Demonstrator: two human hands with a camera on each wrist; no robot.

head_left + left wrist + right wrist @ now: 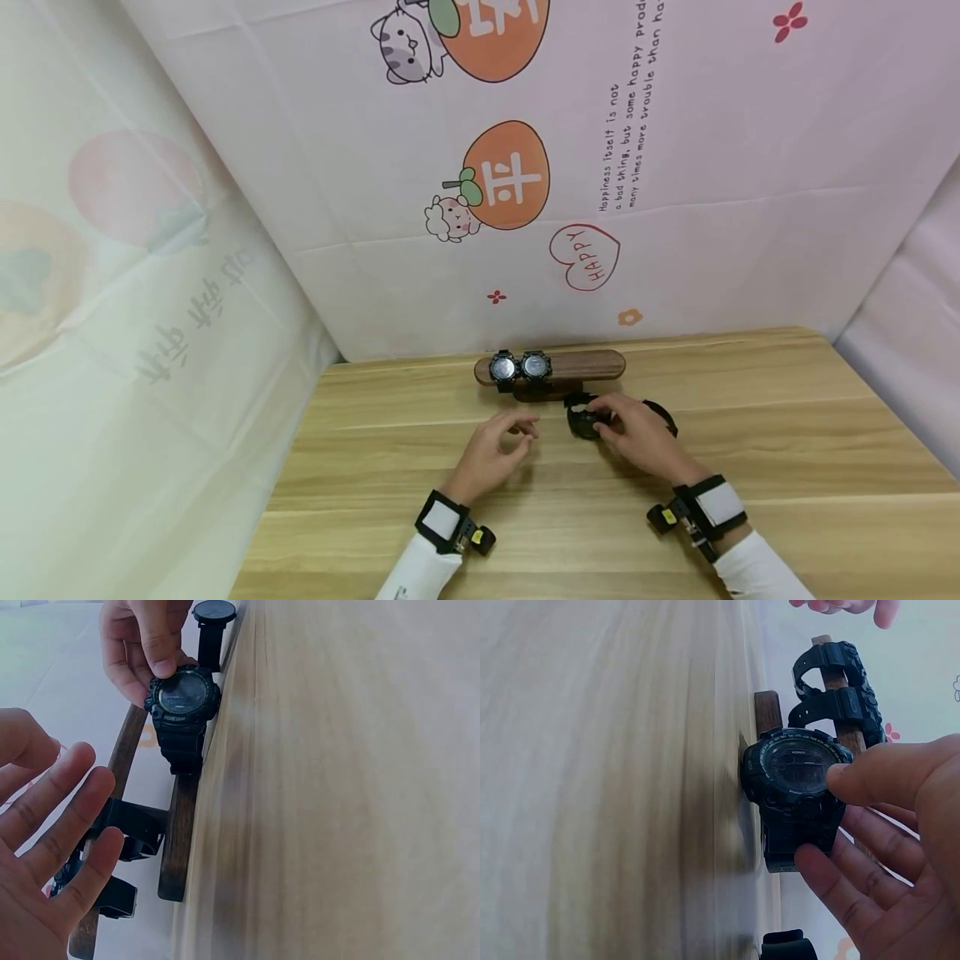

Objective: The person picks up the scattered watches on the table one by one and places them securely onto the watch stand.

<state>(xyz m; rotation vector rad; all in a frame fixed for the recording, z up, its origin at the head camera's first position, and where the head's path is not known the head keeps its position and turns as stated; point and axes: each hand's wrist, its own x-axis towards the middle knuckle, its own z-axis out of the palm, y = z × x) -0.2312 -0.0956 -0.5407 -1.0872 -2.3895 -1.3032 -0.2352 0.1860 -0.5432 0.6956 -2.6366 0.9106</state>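
With thumb and fingers, my right hand (641,437) pinches a black digital wristwatch (799,769) by its case, just in front of the wooden watch stand (588,365). The held watch's dark face and thick strap show in both wrist views. A second loose black watch (663,415) lies on the table, partly behind the right hand. Two black watches, a left one (503,367) and a right one (536,366), are strapped side by side round the stand's bar at its left end. Below them my left hand (489,454) hovers, holding nothing, its fingers loosely bent.
The wood-grain table (360,483) meets a white printed cloth (420,283) at its back edge, right behind the stand. More cloth hangs along the left side (150,400). Each wrist wears a black strapped camera, on the left (453,525) and right (701,512).
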